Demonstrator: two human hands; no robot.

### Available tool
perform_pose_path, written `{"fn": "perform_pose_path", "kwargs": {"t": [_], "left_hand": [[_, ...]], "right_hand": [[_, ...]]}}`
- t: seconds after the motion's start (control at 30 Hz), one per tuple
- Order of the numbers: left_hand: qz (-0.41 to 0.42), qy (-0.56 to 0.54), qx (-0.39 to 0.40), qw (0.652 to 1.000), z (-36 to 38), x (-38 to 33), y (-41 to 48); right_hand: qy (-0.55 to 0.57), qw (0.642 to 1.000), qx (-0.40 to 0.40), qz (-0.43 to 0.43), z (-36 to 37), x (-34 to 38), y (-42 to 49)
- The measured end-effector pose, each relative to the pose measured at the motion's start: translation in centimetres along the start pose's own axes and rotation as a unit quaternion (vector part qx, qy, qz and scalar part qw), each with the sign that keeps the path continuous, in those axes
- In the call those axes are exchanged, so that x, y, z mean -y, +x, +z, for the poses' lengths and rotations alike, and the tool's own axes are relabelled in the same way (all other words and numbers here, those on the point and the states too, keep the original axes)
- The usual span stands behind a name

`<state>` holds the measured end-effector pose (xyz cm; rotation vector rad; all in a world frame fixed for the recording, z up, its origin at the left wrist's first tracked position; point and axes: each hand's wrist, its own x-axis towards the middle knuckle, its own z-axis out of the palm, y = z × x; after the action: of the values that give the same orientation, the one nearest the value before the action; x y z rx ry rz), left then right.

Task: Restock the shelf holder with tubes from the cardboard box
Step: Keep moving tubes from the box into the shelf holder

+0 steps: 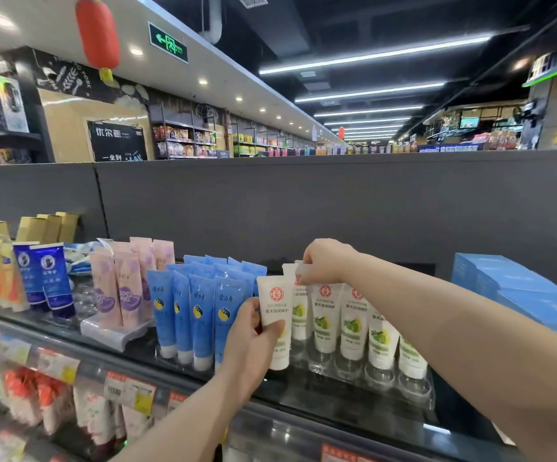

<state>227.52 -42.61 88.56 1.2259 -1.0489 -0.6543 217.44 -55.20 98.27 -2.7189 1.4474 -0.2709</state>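
Note:
A clear plastic shelf holder (413,385) stands on the top shelf and holds several white tubes with green fruit labels (353,325), caps down. My left hand (253,341) grips one white tube (275,305) upright at the holder's left end, its cap near the shelf surface. My right hand (325,261) pinches the top edge of another white tube (298,295) just behind and to the right of it. The cardboard box is out of view.
Blue tubes (197,308) stand directly left of the holder, pink tubes (123,288) and dark blue tubes (47,278) farther left. Light blue boxes (517,288) are stacked at the right. A grey back panel (303,211) rises behind the shelf. Price tags line the shelf edge (130,391).

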Motion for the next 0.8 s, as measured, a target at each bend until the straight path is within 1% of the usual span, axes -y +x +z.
{"fn": "perform_pose_path", "kwargs": {"t": [0.23, 0.37, 0.47, 0.5, 0.53, 0.6, 0.63, 0.67, 0.73, 0.8], "left_hand": [[0.003, 0.019, 0.02, 1.0, -0.1, 0.4, 0.2], [0.0, 0.02, 0.02, 1.0, 0.2, 0.6, 0.1], [-0.003, 0.012, 0.022, 1.0, 0.2, 0.5, 0.2], [-0.004, 0.01, 0.024, 1.0, 0.2, 0.5, 0.2], [-0.004, 0.011, 0.026, 1.0, 0.2, 0.4, 0.4], [0.002, 0.014, 0.03, 0.999, 0.3, 0.1, 0.8], [0.006, 0.015, 0.031, 0.999, 0.4, 0.0, 1.0], [0.01, 0.018, 0.032, 0.999, 0.6, -0.2, 1.1], [0.018, 0.028, 0.039, 0.999, 1.0, -0.7, 1.3], [0.023, 0.039, 0.054, 0.997, 1.4, -1.1, 1.3]], "right_hand": [[-0.058, 0.998, 0.008, 0.007, 0.8, 0.6, 0.2], [-0.066, 0.998, 0.005, 0.015, 0.9, 0.9, 0.1], [-0.079, 0.997, 0.007, -0.009, 1.1, 0.7, -0.4], [-0.056, 0.998, -0.003, -0.018, 1.1, 0.5, -0.6], [-0.008, 0.999, -0.027, -0.026, 1.0, 0.3, -1.0], [0.124, 0.987, -0.088, -0.051, 0.3, 0.1, -1.9], [0.171, 0.979, -0.096, -0.063, -0.2, 0.1, -2.4], [0.195, 0.974, -0.083, -0.075, -0.6, 0.2, -2.7], [0.174, 0.98, -0.029, -0.097, -1.3, 0.3, -3.4], [0.12, 0.987, -0.003, -0.104, -1.5, 0.4, -3.9]]}}
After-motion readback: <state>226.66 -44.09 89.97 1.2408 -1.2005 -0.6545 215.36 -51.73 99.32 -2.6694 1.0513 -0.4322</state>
